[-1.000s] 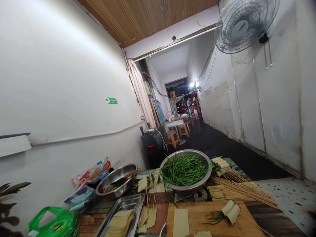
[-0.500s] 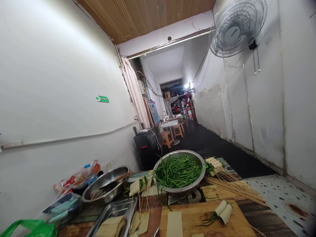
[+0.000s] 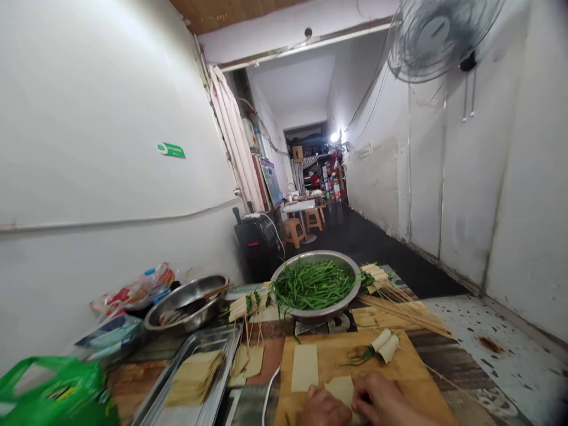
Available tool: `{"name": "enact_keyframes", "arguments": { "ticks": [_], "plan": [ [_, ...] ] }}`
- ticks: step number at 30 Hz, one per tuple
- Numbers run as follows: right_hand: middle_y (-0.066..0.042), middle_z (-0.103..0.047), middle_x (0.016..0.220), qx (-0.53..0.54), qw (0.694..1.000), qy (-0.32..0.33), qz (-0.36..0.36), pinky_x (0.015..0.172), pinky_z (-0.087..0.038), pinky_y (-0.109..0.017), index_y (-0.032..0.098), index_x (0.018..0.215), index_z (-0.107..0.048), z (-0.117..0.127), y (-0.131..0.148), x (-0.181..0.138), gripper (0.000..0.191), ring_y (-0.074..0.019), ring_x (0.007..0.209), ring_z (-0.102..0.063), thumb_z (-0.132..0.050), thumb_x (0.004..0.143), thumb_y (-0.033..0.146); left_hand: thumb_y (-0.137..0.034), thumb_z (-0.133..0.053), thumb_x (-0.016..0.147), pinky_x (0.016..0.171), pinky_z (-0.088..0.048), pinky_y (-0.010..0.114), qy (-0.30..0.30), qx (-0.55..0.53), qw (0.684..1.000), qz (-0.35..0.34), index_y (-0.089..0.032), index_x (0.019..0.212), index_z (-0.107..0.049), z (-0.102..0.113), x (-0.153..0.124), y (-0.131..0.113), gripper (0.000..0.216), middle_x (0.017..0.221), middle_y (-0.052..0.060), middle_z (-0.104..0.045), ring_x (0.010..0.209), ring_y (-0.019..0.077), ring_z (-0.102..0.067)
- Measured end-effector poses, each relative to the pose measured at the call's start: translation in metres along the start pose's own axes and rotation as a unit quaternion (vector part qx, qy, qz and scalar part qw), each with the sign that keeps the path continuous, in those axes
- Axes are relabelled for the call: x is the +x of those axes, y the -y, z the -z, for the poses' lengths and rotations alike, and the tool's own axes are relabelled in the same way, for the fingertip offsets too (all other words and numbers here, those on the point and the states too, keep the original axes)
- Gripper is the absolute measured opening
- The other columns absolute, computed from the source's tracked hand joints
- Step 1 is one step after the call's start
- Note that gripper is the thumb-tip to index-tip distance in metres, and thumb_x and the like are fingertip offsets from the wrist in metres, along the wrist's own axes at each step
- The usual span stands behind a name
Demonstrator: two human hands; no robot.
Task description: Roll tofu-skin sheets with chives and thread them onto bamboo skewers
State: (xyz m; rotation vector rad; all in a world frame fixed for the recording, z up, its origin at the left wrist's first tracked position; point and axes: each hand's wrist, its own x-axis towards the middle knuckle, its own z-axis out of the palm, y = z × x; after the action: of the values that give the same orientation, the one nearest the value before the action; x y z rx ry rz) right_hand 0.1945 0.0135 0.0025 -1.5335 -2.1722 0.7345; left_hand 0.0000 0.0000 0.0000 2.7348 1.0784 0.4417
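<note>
Wooden board (image 3: pixel 412 373) is lying at the near table edge; both hands are working one tofu sheet (image 3: pixel 341 389) on it. Left hand (image 3: pixel 323 407) and right hand (image 3: pixel 385 402) are curling loosely over the sheet's near end, touching it; firmness of grip unclear. Its long axis can't be read. Steel basin (image 3: pixel 316 310) is holding green chives (image 3: pixel 311 285). Tray (image 3: pixel 195 378) is holding stacked sheets. Smaller bowl (image 3: pixel 186 305) is holding chopsticks.
</note>
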Motion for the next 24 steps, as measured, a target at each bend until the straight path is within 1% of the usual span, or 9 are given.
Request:
{"name": "enact_keyframes", "arguments": {
  "ticks": [2,5,7,10,14,16,18,20,24],
  "plan": [
    [-0.003,-0.069,0.078,0.004,1.000,0.025,-0.012,0.062,-0.038,-0.023,0.018,0.070,-0.066,0.007,0.006,-0.001,0.013,-0.0165,0.075,-0.060,-0.054,0.071,0.014,-0.021,-0.060,0.086,0.081,-0.044,0.036,-0.015,0.002,1.000,0.013,-0.020,0.085,-0.064,-0.003,-0.004,-0.006,0.004,0.082,0.004,-0.065,0.082,0.0184,-0.057],
    [-0.003,-0.068,0.076,0.009,0.999,0.051,-0.004,0.062,-0.036,-0.024,0.017,0.072,-0.066,0.015,0.011,-0.003,0.014,-0.0162,0.074,-0.059,-0.053,0.075,0.016,-0.021,-0.058,0.087,0.080,-0.039,0.033,-0.069,0.021,0.997,0.036,-0.019,0.086,-0.063,0.002,-0.011,-0.020,0.005,0.088,0.003,-0.064,0.084,0.0170,-0.055],
    [-0.002,-0.067,0.074,0.021,0.998,0.054,0.012,0.062,-0.036,-0.024,0.017,0.075,-0.064,0.016,0.011,-0.005,0.013,-0.0153,0.071,-0.058,-0.052,0.078,0.017,-0.021,-0.058,0.089,0.079,-0.036,0.032,-0.074,0.030,0.996,0.035,-0.018,0.086,-0.063,0.008,-0.012,-0.027,0.007,0.088,0.003,-0.064,0.083,0.0156,-0.054],
    [-0.001,-0.065,0.076,0.027,0.998,0.036,0.048,0.064,-0.037,-0.024,0.017,0.078,-0.062,0.013,0.011,-0.012,0.012,-0.0143,0.069,-0.055,-0.051,0.083,0.018,-0.023,-0.059,0.091,0.084,-0.033,0.035,-0.081,0.043,0.995,0.023,-0.019,0.086,-0.064,0.015,-0.012,-0.032,0.009,0.081,0.001,-0.063,0.085,0.0158,-0.053],
    [-0.004,-0.061,0.083,-0.083,0.984,-0.005,0.159,0.066,-0.037,-0.026,0.016,0.077,-0.061,0.009,0.011,-0.024,0.024,-0.0149,0.074,-0.053,-0.042,0.092,0.014,-0.025,-0.057,0.093,0.078,-0.033,0.033,-0.101,0.056,0.993,0.026,-0.019,0.084,-0.064,0.016,-0.013,-0.035,0.013,0.076,0.001,-0.062,0.085,0.0170,-0.051],
    [-0.006,-0.060,0.089,-0.160,0.960,-0.034,0.226,0.068,-0.037,-0.028,0.015,0.078,-0.062,0.010,0.012,-0.029,0.027,-0.0166,0.080,-0.052,-0.041,0.094,0.013,-0.024,-0.055,0.094,0.072,-0.033,0.031,-0.112,0.062,0.991,0.027,-0.018,0.083,-0.063,0.014,-0.014,-0.036,0.015,0.080,0.002,-0.062,0.081,0.0161,-0.050],
    [-0.007,-0.059,0.094,-0.213,0.936,-0.050,0.275,0.074,-0.038,-0.031,0.016,0.080,-0.062,0.015,0.015,-0.032,0.023,-0.0188,0.086,-0.051,-0.045,0.094,0.015,-0.024,-0.053,0.095,0.070,-0.032,0.031,-0.123,0.069,0.990,0.026,-0.018,0.082,-0.063,0.013,-0.014,-0.036,0.017,0.082,0.002,-0.061,0.078,0.0158,-0.049],
    [-0.007,-0.058,0.094,-0.234,0.927,-0.044,0.291,0.077,-0.038,-0.033,0.017,0.080,-0.062,0.021,0.018,-0.033,0.021,-0.0200,0.088,-0.049,-0.047,0.094,0.018,-0.025,-0.050,0.096,0.069,-0.033,0.031,-0.120,0.075,0.990,0.026,-0.018,0.081,-0.062,0.013,-0.013,-0.035,0.021,0.081,0.003,-0.059,0.077,0.0160,-0.048],
    [-0.007,-0.056,0.089,-0.209,0.936,-0.010,0.285,0.072,-0.037,-0.032,0.017,0.080,-0.062,0.032,0.024,-0.034,0.028,-0.0182,0.081,-0.047,-0.040,0.097,0.016,-0.028,-0.044,0.099,0.071,-0.036,0.031,-0.084,0.075,0.993,0.031,-0.017,0.087,-0.064,0.018,-0.014,-0.035,0.025,0.085,0.005,-0.058,0.079,0.0163,-0.048]
  ]
}}
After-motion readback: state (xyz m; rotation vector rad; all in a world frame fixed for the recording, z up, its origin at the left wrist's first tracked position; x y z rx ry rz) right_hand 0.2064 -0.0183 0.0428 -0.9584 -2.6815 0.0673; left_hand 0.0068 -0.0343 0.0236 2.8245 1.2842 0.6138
